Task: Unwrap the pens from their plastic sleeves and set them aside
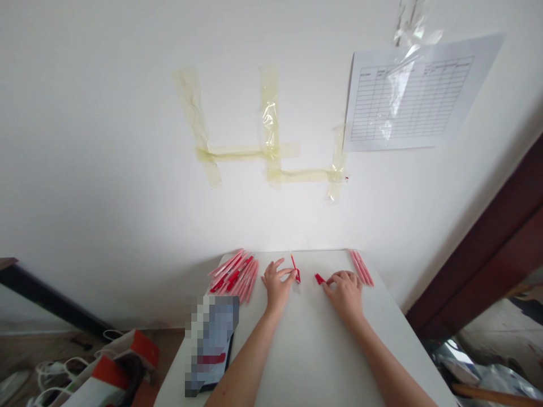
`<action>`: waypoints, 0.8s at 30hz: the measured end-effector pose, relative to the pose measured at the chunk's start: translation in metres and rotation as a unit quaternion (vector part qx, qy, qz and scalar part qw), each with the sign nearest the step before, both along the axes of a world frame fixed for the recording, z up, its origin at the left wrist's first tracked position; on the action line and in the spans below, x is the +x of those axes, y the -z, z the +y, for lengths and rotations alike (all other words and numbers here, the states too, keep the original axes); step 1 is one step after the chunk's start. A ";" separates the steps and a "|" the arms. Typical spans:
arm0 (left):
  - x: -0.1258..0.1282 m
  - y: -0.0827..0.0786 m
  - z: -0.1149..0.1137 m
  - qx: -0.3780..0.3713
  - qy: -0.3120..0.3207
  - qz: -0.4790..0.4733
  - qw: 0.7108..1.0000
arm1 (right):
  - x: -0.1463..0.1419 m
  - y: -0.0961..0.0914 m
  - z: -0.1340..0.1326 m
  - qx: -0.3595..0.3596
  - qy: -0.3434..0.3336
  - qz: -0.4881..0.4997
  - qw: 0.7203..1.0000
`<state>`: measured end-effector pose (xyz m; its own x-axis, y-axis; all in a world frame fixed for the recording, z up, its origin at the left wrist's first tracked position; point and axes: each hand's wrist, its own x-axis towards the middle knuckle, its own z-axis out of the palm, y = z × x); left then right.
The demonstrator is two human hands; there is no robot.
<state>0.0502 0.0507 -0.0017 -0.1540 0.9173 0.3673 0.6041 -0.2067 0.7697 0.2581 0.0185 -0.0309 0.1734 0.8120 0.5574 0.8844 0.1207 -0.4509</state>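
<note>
My left hand (278, 285) is over the white table, thumb and forefinger pinched on a red pen (297, 276). A thin red refill (293, 261) points up and away from the pen, toward the wall, and a clear end shows below the fingers. To the right, my right hand (347, 295) has its fingertips closed on a small red pen cap (319, 278), apart from the pen. A loose pile of pink-and-red pens (233, 277) lies left of my left hand. Beyond my right hand, several pink pens (362, 268) lie side by side.
The white table (305, 350) stands against a white wall bearing yellowed tape (270, 121) and a printed sheet (407, 102). A phone (216, 345), partly pixelated, lies at the table's left edge. Boxes and white cables (63, 367) are on the floor at left.
</note>
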 end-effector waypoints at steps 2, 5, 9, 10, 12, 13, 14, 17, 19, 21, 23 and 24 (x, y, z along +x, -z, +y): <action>0.000 0.001 0.001 0.001 0.004 -0.004 1.000 | -0.001 -0.001 -0.001 -0.006 0.001 -0.004 1.000; -0.001 0.004 0.003 0.010 0.007 -0.020 1.000 | -0.001 -0.003 -0.002 -0.018 0.000 -0.006 1.000; -0.001 0.007 0.007 0.030 0.017 -0.060 0.998 | 0.002 -0.003 -0.001 0.003 -0.014 0.002 1.000; -0.001 0.008 0.007 0.033 0.022 -0.070 0.997 | 0.002 -0.002 0.000 0.015 -0.028 0.007 0.999; -0.001 0.009 0.008 0.038 0.030 -0.088 0.995 | 0.001 0.000 0.002 0.040 -0.070 0.020 0.997; -0.001 0.010 0.009 0.041 0.035 -0.097 0.994 | 0.001 0.000 0.002 0.051 -0.093 0.028 0.994; -0.001 0.010 0.009 0.044 0.039 -0.105 0.993 | 0.000 0.000 0.003 0.061 -0.115 0.036 0.991; 0.000 0.011 0.008 0.058 0.048 -0.130 0.989 | -0.004 0.000 0.003 0.078 -0.164 0.051 0.982; 0.000 0.011 0.008 0.062 0.049 -0.152 0.985 | -0.006 -0.001 0.002 0.077 -0.186 0.054 0.978; 0.001 0.010 0.008 0.059 0.046 -0.174 0.982 | -0.006 -0.002 0.002 0.071 -0.200 0.056 0.976; 0.001 0.009 0.007 0.053 0.043 -0.184 0.980 | -0.006 -0.003 0.002 0.067 -0.205 0.057 0.975; 0.002 0.009 0.006 0.050 0.043 -0.186 0.980 | -0.006 -0.003 0.002 0.067 -0.205 0.057 0.975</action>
